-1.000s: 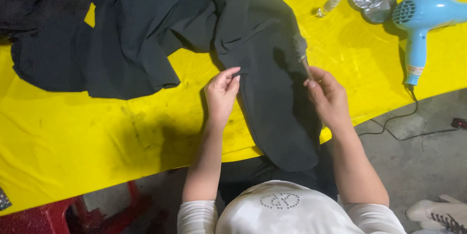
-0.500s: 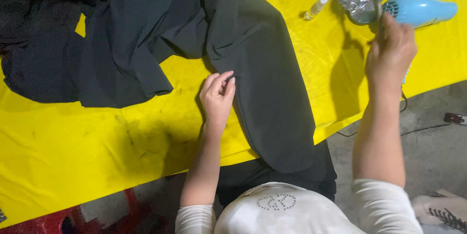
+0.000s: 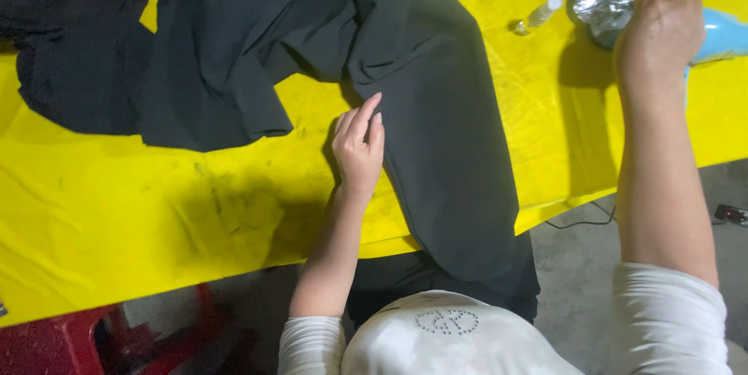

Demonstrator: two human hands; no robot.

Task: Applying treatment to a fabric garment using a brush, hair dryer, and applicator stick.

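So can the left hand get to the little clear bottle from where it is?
Probably yes. The left hand rests on the dark garment, and only flat cloth and bare yellow table lie between it and the small bottle; it would have to stretch far.

— What is the person wearing?
— A white long-sleeved top. The sleeves are pushed up toward the elbows, leaving both forearms bare.
— Any markings on it?
— A small rhinestone design sparkles on the chest, silver studs on white cloth.
— And the left hand [image 3: 359, 150] and right hand [image 3: 661, 28]?
— Bare: no gloves.
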